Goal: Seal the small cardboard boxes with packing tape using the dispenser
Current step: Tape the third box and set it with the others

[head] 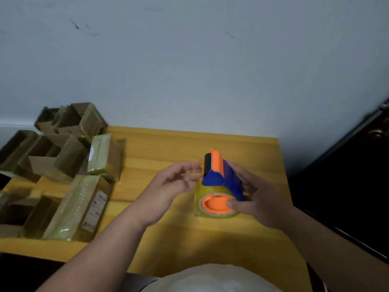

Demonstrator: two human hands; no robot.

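A blue and orange tape dispenser [219, 175] with a roll of clear yellowish tape [217, 204] sits upright over the yellow wooden table [179, 144]. My right hand [256, 197] grips it from the right, thumb on the orange hub. My left hand [174, 182] is at the dispenser's left side, its fingertips pinching at the tape's loose end near the black roller. Several small cardboard boxes [77, 205] lie at the table's left; some are wrapped in tape, others stand with flaps open [52, 157].
A pale wall rises behind the table. A dark door or cabinet [357, 175] stands at the right. My light-coloured clothing [210, 279] shows at the bottom edge. The boxes crowd the left third of the table.
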